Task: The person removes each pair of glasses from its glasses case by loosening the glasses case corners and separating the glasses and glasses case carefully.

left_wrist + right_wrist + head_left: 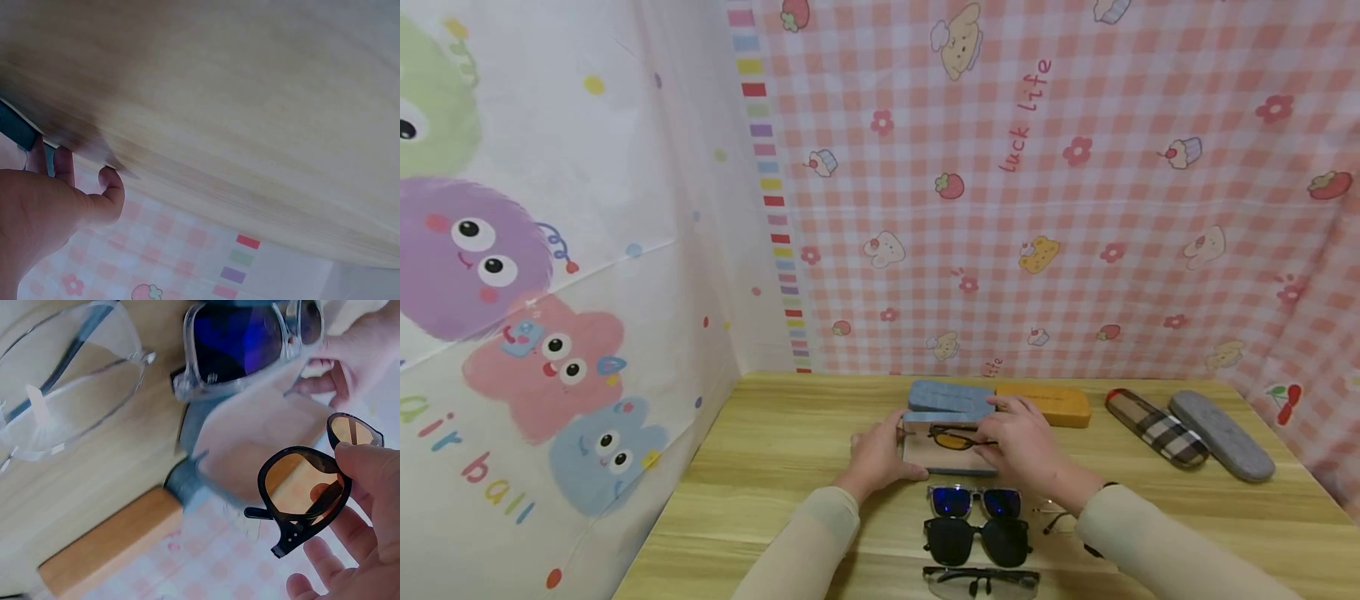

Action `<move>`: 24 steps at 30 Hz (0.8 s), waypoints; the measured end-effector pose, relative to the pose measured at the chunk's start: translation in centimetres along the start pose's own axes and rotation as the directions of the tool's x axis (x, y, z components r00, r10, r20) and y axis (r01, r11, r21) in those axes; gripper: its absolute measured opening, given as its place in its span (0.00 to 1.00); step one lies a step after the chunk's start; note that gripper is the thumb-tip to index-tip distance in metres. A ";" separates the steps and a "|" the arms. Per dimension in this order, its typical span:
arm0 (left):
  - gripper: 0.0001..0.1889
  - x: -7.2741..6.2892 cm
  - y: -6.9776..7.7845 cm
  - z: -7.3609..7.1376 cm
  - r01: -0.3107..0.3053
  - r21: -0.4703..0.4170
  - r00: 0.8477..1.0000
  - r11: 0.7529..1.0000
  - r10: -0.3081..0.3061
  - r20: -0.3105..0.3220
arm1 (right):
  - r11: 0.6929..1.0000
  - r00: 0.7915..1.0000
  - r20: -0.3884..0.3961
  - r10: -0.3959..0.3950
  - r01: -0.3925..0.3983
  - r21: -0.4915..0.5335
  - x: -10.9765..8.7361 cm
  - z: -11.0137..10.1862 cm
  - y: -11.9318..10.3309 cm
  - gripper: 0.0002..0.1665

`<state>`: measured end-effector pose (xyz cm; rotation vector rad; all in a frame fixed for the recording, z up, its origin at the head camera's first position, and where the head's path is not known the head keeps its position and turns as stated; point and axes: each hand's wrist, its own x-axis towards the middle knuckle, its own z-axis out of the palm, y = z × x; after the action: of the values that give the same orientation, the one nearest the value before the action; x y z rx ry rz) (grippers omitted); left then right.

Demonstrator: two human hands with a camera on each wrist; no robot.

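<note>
An open blue glasses case (919, 458) with a pale beige lining lies on the wooden table. My left hand (880, 457) grips its left end, thumb at the front and fingers behind; the left wrist view shows the fingers (63, 164) at the case's edge. Over the open case, my right hand (1026, 437) pinches black-framed sunglasses with orange lenses (287, 484) near the bridge. In the right wrist view the thumb presses on the frame, and one temple looks folded behind the lenses. The sunglasses appear above the lining, though contact with it cannot be judged.
Nearer me lie blue-lensed sunglasses (951, 502), black sunglasses (950, 542) and half-rim glasses (977, 577). Thin-rimmed glasses (139, 384) lie beside them, partly under my right arm. Behind stand another blue case (947, 393) and an orange case (1056, 406); plaid (1157, 427) and grey cases (1221, 435) lie right.
</note>
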<state>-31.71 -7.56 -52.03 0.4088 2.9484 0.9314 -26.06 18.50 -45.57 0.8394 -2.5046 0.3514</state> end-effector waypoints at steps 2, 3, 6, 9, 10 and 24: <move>0.56 0.0 0.0 0.0 0.008 0.004 1.000 1.000 -0.008 0.004 | 1.000 1.000 -0.031 -0.003 0.003 -0.011 -0.4 -0.6 0.5 0.09; 0.57 0.0 0.0 0.1 0.013 0.007 1.000 1.000 -0.013 0.005 | 1.000 0.999 -0.047 -0.007 0.007 -0.019 -0.7 -1.0 0.8 0.10; 0.57 -0.1 0.0 0.1 0.013 0.009 1.000 1.000 -0.013 0.001 | 0.999 0.997 -0.071 -0.024 0.022 -0.031 -1.7 -2.3 1.6 0.12; 0.56 0.0 0.0 0.1 0.010 0.009 1.000 1.000 -0.010 -0.009 | 1.000 1.000 0.001 -0.003 0.003 0.005 -3.1 -4.0 2.2 0.13; 0.56 0.0 0.1 0.1 0.010 0.007 1.000 1.000 -0.010 -0.010 | 1.000 0.999 0.049 0.013 -0.014 0.026 -3.7 -4.7 2.5 0.13; 0.55 -0.2 0.3 0.1 0.024 -0.004 1.000 1.000 -0.024 -0.006 | 0.970 0.938 0.311 -0.152 0.081 0.230 -13.3 -6.1 5.9 0.18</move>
<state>-31.44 -7.30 -51.90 0.3706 2.9493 0.9371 -18.26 32.02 -47.69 1.2155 -2.7350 0.4821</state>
